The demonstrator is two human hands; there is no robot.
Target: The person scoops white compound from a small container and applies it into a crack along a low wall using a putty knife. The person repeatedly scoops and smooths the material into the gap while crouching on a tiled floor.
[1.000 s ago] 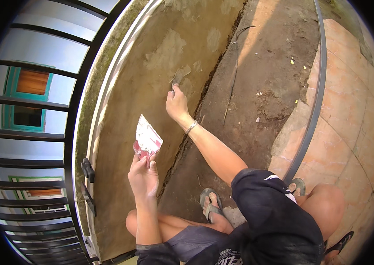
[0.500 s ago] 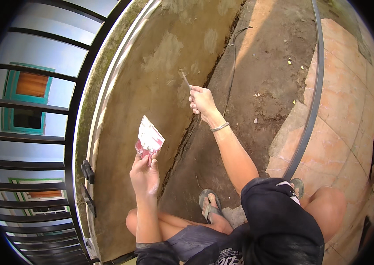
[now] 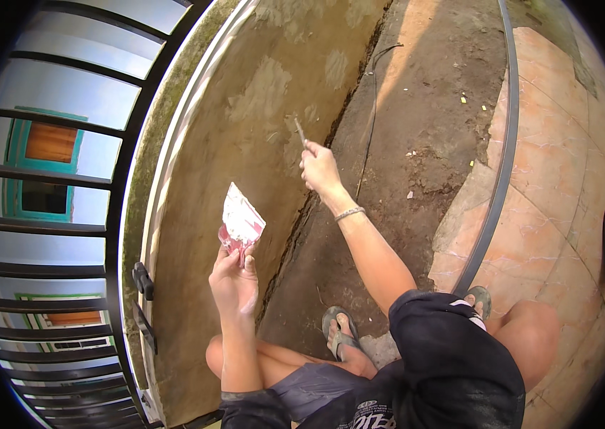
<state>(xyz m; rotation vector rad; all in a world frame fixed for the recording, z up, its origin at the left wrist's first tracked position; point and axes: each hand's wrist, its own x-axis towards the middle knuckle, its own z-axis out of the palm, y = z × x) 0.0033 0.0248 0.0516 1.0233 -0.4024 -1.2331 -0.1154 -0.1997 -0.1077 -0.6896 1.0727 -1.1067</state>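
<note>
Scraper blade [image 3: 299,130], thin and grey, pinched at its near end in the right hand [image 3: 320,169], tip raised just off the low wall [image 3: 245,121] on the far left. Looks like patching or scraping of the plaster; probably best done with the blade laid flat to the surface, drawn in short, light strokes along the pale patches, wrist loose, no digging in at the tip.

Left hand [image 3: 234,282] nearer in, fingers closed around the lower edge of a small trowel [image 3: 241,218], its flat face whitish and smeared with red, held upright. Worth keeping level, close beside the working spot.

Head view, materials next: wall face rough, sandy-brown, blotched with lighter filler, mossy along the top. Dark crack [image 3: 310,207] running down where wall meets ground. Ground of packed grey earth, gritty, littered with small bits. Black metal gate [image 3: 66,229] to the left, smooth horizontal bars. Curved dark rail [image 3: 499,179] to the right, then glossy orange-pink tiles [image 3: 560,164]. Thin bracelet [image 3: 350,213] on the right wrist, sandals [image 3: 338,330] on the feet, dark shorts [image 3: 453,365] at the near edge.
</note>
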